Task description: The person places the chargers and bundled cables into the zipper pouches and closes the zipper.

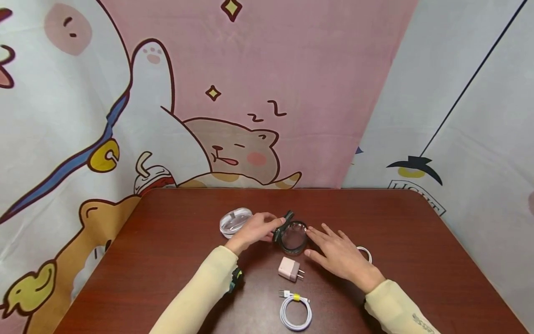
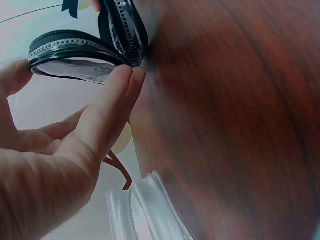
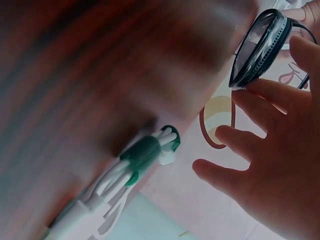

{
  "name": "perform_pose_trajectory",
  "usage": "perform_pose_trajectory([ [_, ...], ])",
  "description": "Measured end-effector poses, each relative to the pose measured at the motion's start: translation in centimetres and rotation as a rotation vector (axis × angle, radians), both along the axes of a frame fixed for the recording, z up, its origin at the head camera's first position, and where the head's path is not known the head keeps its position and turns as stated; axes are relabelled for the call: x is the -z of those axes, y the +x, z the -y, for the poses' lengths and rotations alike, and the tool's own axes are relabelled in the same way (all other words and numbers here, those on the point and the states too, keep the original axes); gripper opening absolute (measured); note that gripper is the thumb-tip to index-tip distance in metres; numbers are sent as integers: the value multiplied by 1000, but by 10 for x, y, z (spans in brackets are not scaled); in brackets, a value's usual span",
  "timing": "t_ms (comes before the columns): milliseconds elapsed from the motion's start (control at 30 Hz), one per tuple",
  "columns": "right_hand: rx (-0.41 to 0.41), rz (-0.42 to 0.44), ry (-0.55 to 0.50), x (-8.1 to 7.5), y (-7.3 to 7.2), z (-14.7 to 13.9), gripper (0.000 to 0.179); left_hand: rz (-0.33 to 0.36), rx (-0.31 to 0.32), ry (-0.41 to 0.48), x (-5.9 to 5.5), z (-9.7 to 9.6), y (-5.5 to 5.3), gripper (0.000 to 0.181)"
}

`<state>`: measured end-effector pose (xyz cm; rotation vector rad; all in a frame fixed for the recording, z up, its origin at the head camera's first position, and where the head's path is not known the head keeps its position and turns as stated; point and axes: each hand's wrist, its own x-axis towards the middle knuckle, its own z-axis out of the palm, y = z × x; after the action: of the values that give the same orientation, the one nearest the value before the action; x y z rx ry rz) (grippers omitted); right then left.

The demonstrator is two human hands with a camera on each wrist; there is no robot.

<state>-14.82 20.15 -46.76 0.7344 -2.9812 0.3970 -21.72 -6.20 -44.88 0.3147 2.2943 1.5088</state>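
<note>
A round clear zip pouch with black trim [image 1: 293, 237] lies unzipped on the table, its lid [image 1: 285, 224] tipped up on the left. My left hand [image 1: 257, 228] holds that lid between thumb and fingers; in the left wrist view the lid's zip teeth [image 2: 70, 44] show. At the pouch's right edge, my right hand [image 1: 340, 254] has its fingers spread, the fingertips at the black rim [image 3: 267, 50] and nothing gripped. A pale pink charger plug [image 1: 289, 268] sits just in front of the pouch. Nearer me lies a coiled white USB cable [image 1: 282, 316] with a yellow tie.
A second round pouch, clear with white trim [image 1: 233, 222], stands behind my left hand. White cable [image 1: 368, 253] pokes out beyond my right hand; in the right wrist view a green tie [image 3: 145, 154] binds it. The brown table [image 1: 175, 278] meets a cartoon-printed cloth at the back.
</note>
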Motion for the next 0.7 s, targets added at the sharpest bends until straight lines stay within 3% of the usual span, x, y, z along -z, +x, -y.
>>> perform_pose_trajectory([
  [267,-9,70,28,-1,1,-6,63,114,19,120,-2,5,2,52],
  [500,-21,98,11,-2,0,-7,64,218,105,208,-2,11,4,54],
  [700,-21,110,6,-2,-1,-7,66,223,105,164,-2,10,6,54],
])
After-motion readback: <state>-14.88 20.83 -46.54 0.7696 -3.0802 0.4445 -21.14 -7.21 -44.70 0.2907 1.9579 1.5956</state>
